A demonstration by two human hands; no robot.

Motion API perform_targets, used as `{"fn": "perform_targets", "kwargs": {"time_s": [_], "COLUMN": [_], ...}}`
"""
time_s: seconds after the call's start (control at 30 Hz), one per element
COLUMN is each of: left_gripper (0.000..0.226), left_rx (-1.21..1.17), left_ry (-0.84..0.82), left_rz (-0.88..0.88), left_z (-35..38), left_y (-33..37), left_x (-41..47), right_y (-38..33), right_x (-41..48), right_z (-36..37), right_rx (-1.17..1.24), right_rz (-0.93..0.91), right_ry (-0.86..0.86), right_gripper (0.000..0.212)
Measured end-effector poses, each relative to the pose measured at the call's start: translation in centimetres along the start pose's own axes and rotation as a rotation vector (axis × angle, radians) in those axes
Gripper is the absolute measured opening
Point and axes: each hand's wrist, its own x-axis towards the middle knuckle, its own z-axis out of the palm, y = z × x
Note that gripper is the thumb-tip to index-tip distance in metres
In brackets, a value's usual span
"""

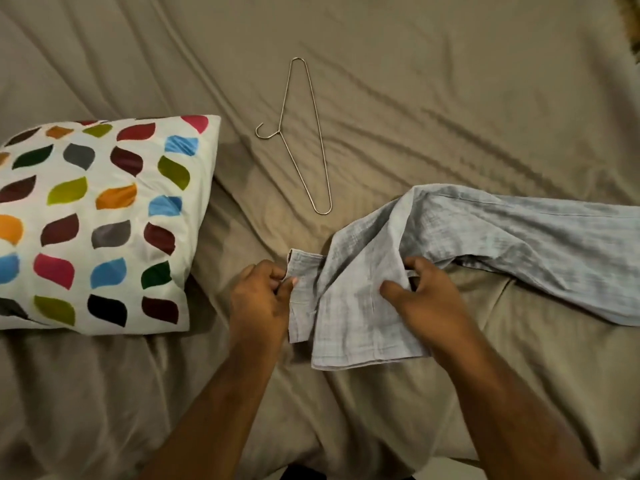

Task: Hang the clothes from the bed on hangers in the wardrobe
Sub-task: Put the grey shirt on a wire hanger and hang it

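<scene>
Head view: left grip (259,299) and right grip (429,301) pinch the grey garment (485,230), seemingly straightening it on the bed (433,98); fetching the hanger (278,133) probably follows.

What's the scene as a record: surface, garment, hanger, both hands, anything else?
surface: beige bedsheet, wrinkled
garment: grey garment, crumpled on the sheet, not on a hanger
hanger: wire hanger, flat on the sheet, apart from the garment, untouched
left: left hand pinches the garment's edge
right: right hand holds a fold of the garment
other: patterned pillow, left of the hands
</scene>
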Motion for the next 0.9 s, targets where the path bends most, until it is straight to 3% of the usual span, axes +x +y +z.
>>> {"fn": "perform_targets", "kwargs": {"time_s": [0.07,0.23,0.33,0.43,0.5,0.57,0.63,0.7,0.8,0.9], "left_gripper": [0.016,0.023,0.030,0.043,0.048,0.062,0.055,0.036,0.035,0.035], "left_rx": [-0.001,-0.156,-0.143,-0.159,-0.437,-0.636,-0.588,-0.504,-0.229,-0.137], "left_ry": [0.004,0.221,0.130,0.058,-0.064,-0.227,-0.297,-0.243,-0.002,0.286], "left_rz": [-0.038,-0.334,-0.387,-0.374,-0.440,-0.576,-0.521,-0.489,-0.426,-0.412], "left_z": [-1.1,-6.4,-7.1,-6.8,-6.7,-6.5,-5.3,-4.0,-3.3,-3.9], "left_y": [0.5,1.6,1.3,2.5,3.2,3.3,2.6,1.9,0.7,1.0], "left_x": [0.6,4.5,6.4,7.0,6.7,5.6,4.3,3.6,4.3,6.0], "right_y": [-0.9,-3.8,-5.9,-8.2,-9.1,-8.8,-6.9,-4.3,0.6,5.0], "right_x": [-0.1,-0.6,0.1,0.6,0.3,-0.2,-0.3,-0.2,0.9,2.7], "right_z": [-0.5,-1.5,0.1,2.7,3.9,4.5,4.4,3.4,0.5,-3.3], "right_rx": [0.061,0.176,0.129,0.353,0.455,0.377,0.304,0.336,0.546,0.744], "right_rz": [0.008,-0.055,-0.108,-0.102,-0.093,-0.155,-0.176,-0.089,0.171,0.337], "right_ry": [-0.001,-0.117,-0.198,-0.421,-0.592,-0.630,-0.593,-0.521,-0.298,-0.023], "right_gripper": [0.024,0.014,0.009,0.027,0.038,0.040,0.036,0.027,0.014,0.009]}}
